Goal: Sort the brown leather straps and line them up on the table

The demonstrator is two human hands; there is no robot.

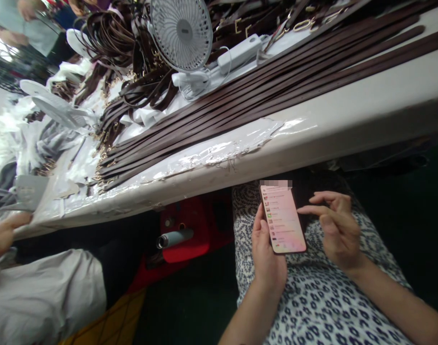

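My left hand [267, 249] is wrapped round a smartphone [285, 220] held over my lap, below the table edge. Its lit pink screen shows a list with small icons, too small to read. Beside the phone's right edge is my right hand [339, 230], holding nothing, its index finger stretched toward the screen and the other fingers partly bent. Whether that fingertip touches the glass I cannot tell. Under both hands lies patterned black-and-white cloth [312, 297] over my lap.
Long dark brown leather straps [240, 96] lie along the table [365, 115]. Behind them stand a white fan [183, 33] and a white power strip [240, 53]. A red stool [190, 249] under the table bears a light blue bottle [175, 238]. A co-worker's sleeve [50, 292] is at left.
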